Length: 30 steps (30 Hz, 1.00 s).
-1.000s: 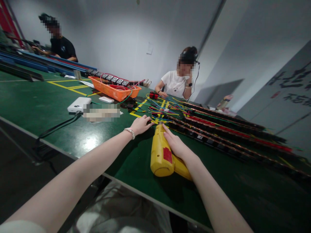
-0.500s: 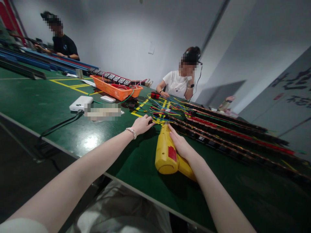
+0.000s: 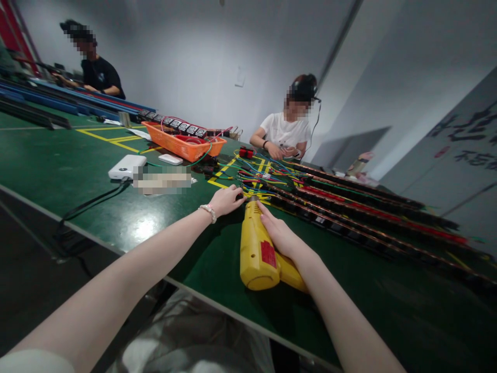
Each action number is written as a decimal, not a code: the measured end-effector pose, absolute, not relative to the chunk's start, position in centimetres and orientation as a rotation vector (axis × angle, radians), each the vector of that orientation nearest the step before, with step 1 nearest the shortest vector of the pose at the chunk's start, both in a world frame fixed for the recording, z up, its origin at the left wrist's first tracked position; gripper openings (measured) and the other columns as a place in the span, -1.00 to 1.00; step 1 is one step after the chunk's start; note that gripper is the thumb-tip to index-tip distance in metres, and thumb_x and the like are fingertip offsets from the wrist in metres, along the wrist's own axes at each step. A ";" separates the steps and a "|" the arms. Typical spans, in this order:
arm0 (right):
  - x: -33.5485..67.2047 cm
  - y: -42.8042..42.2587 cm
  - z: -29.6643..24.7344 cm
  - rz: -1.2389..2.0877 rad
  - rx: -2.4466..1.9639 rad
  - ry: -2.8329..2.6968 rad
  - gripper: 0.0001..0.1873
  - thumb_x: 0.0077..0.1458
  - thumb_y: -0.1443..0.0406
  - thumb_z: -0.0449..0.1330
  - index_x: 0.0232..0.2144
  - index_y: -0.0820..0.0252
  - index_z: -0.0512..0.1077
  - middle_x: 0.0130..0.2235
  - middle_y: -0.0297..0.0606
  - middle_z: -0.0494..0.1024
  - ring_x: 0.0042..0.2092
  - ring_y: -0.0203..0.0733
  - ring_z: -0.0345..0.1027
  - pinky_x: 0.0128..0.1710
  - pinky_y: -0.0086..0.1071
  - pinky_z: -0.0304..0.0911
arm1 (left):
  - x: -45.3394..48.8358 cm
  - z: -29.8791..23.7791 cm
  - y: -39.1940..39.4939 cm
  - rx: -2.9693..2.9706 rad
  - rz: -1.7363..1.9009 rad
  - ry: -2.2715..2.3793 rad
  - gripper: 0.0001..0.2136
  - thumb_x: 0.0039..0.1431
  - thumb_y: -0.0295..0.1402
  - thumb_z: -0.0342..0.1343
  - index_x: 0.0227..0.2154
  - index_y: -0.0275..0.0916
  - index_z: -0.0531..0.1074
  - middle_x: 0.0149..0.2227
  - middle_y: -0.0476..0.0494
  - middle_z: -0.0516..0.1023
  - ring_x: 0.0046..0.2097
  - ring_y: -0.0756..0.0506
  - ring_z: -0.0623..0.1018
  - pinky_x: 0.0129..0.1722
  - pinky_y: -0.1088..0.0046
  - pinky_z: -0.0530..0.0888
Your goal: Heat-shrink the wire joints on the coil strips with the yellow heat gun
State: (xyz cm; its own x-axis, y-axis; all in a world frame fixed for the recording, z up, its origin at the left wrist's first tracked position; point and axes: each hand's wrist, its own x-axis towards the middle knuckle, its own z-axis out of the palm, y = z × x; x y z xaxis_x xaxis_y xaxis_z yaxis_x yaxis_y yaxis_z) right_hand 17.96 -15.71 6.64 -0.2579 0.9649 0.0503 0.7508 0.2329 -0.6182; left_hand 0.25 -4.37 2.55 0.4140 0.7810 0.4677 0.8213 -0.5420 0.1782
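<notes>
My right hand [image 3: 280,237] grips a yellow power screwdriver [image 3: 256,248] with a red label, its tip pointing away toward a tangle of coloured wires [image 3: 264,176]. My left hand [image 3: 227,199], with a bead bracelet at the wrist, rests on the green table [image 3: 77,171] just left of the tool's tip. Its fingers are pinched on a small dark part at the end of a long black strip [image 3: 349,223]; I cannot make the part out.
Several long black and red strips [image 3: 373,199] lie to the right. An orange basket [image 3: 182,145] of parts, a white power bank [image 3: 126,167] and a white phone [image 3: 170,159] sit at the left. A person in white sits opposite; another in black works far left.
The screwdriver and my right hand have shifted slightly left and nearer me. The person opposite has lowered a hand from the face to the table.
</notes>
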 end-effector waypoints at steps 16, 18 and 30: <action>19.7 -14.3 6.2 0.615 -1.628 -2.008 -0.39 0.14 -0.05 -0.26 0.20 -0.08 -0.16 0.18 -0.31 0.08 0.15 -0.09 0.02 0.10 -0.16 -0.11 | 0.3 2.5 -4.4 -2.503 -0.739 -1.534 -0.61 0.14 -0.06 -0.24 -0.24 -0.20 0.35 -0.24 -0.15 0.39 -0.24 -0.07 0.45 -0.31 0.44 0.29; 19.7 -14.4 6.3 0.615 -1.626 -2.007 -0.39 0.14 -0.05 -0.26 0.20 -0.07 -0.17 0.19 -0.31 0.07 0.15 -0.09 0.01 0.11 -0.16 -0.12 | 0.2 2.4 -4.3 -2.489 -0.749 -1.547 -0.61 0.14 -0.06 -0.24 -0.24 -0.20 0.34 -0.25 -0.15 0.39 -0.25 -0.07 0.45 -0.32 0.44 0.29; 18.6 -15.3 6.5 0.668 -1.584 -2.057 -0.40 0.15 -0.04 -0.25 0.20 -0.08 -0.17 0.17 -0.32 0.12 0.12 -0.06 0.08 0.10 -0.15 -0.09 | 0.3 2.3 -4.3 -2.489 -0.759 -1.532 -0.60 0.15 -0.05 -0.28 -0.23 -0.21 0.32 -0.23 -0.16 0.37 -0.24 -0.09 0.45 -0.34 0.42 0.31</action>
